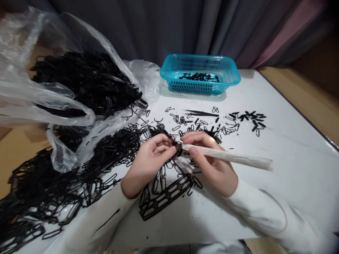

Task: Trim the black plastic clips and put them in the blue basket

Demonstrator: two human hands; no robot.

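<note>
My left hand (150, 155) is closed, pinching a small black slotted strip (169, 135) between thumb and fingers. My right hand (212, 162) grips a slim tool with a white wrapped handle (238, 157), pen-like, its dark tip against the black piece at the left fingertips. The kind of tip is too small to make out. Beneath the hands lies a black frame with rows of oblong slots (166, 195). Small black loops and black oblong pieces (253, 116) are scattered beyond the fingers. Behind them rests a pair of black tweezers (202, 113).
A blue perforated basket (200, 83) with small black pieces inside stands at the back of the white table (278, 197). On the left, a clear plastic bag (87, 116) spills black parts. A tangled heap of black frames (50, 180) spreads toward the front left. Curtains (169, 28) hang behind.
</note>
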